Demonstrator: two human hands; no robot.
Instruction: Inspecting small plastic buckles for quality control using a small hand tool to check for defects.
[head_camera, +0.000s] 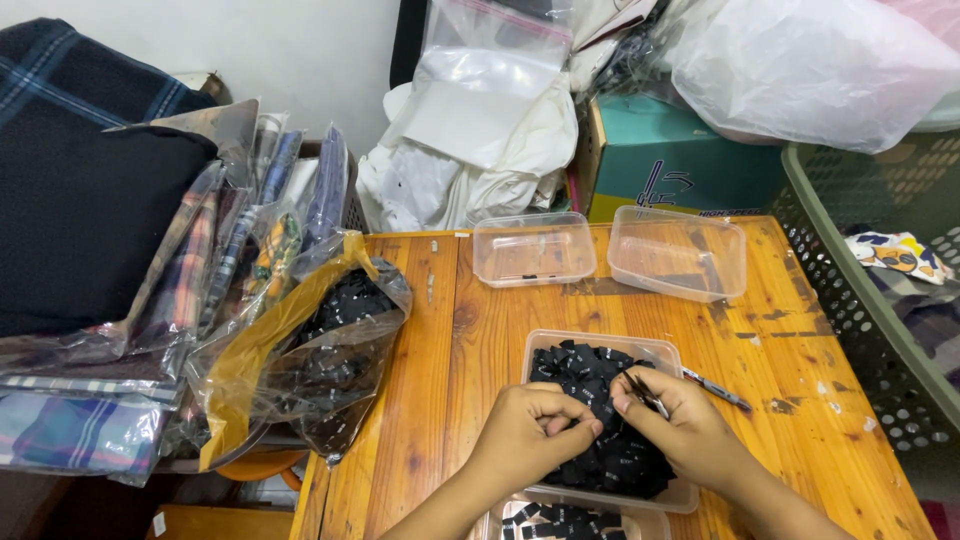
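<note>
My left hand (530, 432) pinches a small black label (592, 425). My right hand (680, 425) is closed on thin tweezers (645, 392). Both hang over a clear tub (665, 352) full of black labels on the wooden bench (440, 380), near a pen (718, 390)

We see matt black woven-cloth labels (600, 420) in a clear glossy plastic tub (655, 350); varnished, scuffed wooden table (420, 400); crinkled glossy plastic bag (320, 350).
</note>
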